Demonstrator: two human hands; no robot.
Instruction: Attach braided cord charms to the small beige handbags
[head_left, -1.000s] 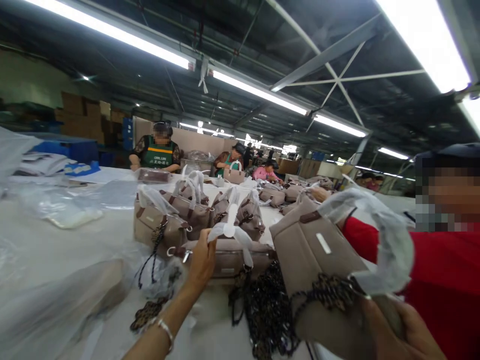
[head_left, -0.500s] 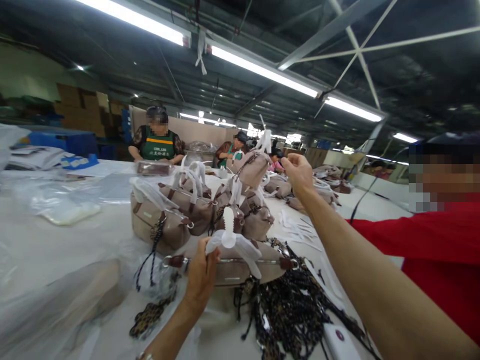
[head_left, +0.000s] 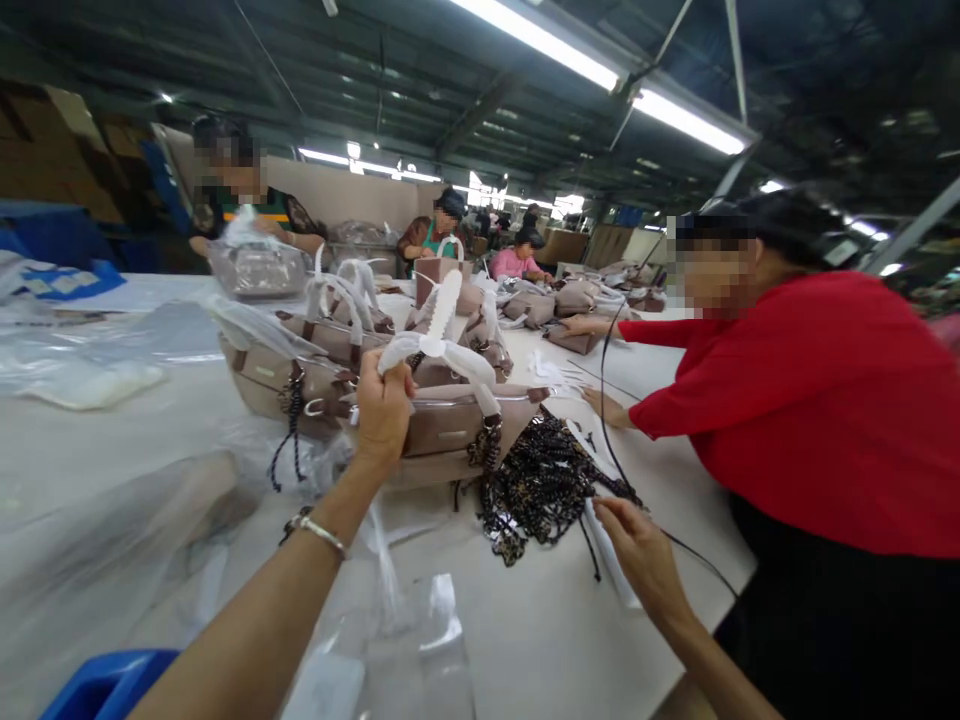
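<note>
My left hand (head_left: 384, 408) is closed around the white-wrapped handle (head_left: 469, 362) of a taupe handbag (head_left: 450, 432) with brown trim. A white toothed strap (head_left: 444, 312) stands up from the wrapped handle. Beside that bag lies a heap of black and leopard-patterned cord charms (head_left: 532, 490). My right hand (head_left: 637, 548) is low at the right of the heap, its fingertips pinched together at the top of a long white object (head_left: 616, 570). Whether it holds that object or a cord is not clear.
More wrapped handbags (head_left: 262, 375) stand behind. Clear plastic bags (head_left: 420, 640) and a blue bin (head_left: 112, 685) are near me. A co-worker in a red top (head_left: 810, 420) leans over the table at right, hands on it. A black cable (head_left: 606, 400) hangs there.
My right hand has come down from above the far bags to beside the charms. The bag in my left hand is tilted upward more. The co-worker in red now reaches onto the table.
</note>
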